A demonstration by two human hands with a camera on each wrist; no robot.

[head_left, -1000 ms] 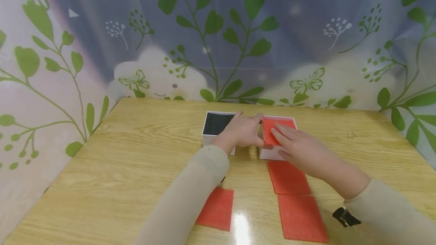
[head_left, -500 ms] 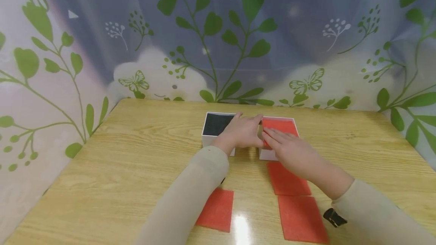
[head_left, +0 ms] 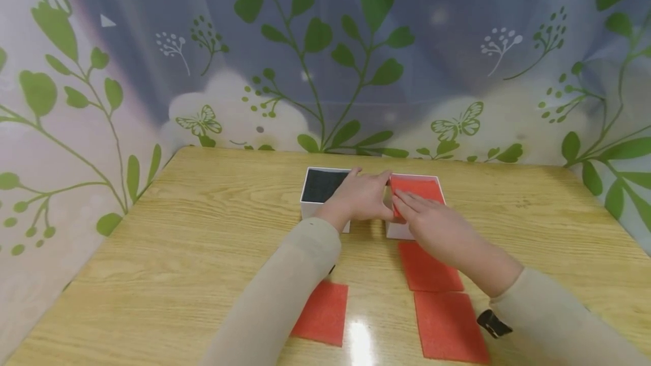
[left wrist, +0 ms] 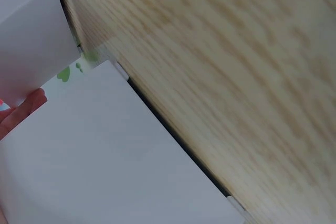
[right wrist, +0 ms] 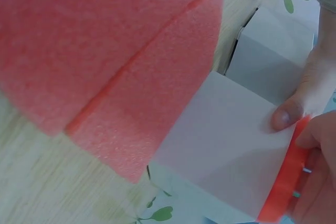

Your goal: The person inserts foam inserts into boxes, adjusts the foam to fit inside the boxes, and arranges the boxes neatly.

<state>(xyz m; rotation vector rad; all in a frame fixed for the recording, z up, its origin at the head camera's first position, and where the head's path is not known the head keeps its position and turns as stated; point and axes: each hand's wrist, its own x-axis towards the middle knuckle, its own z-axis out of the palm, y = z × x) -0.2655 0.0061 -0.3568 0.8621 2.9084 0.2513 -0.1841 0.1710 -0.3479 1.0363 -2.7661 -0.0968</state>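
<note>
Head view: the left hand (head_left: 361, 196) holds the right white box (head_left: 399, 231) between thumb and fingers. The right hand (head_left: 442, 230), fingers straight and close together, touches the red sheet (head_left: 424, 186) at that box's top. Beside stands the left white box (head_left: 309, 210), with black stuff (head_left: 319, 185) inside. Three more red sheets (head_left: 450, 323) lie on the tabletop (head_left: 203, 242).

1. The place looks like an indoor corner, but whether home, shop or office, I cannot tell.
2. A desk (head_left: 218, 230) with wood grain stands close before a printed curtain (head_left: 437, 66).
3. The curtain goes behind the desk and along its left and right sides, showing leaves (head_left: 319, 35) and butterflies (head_left: 464, 121).
4. Bright light (head_left: 361, 343) reflects on the desk.
</note>
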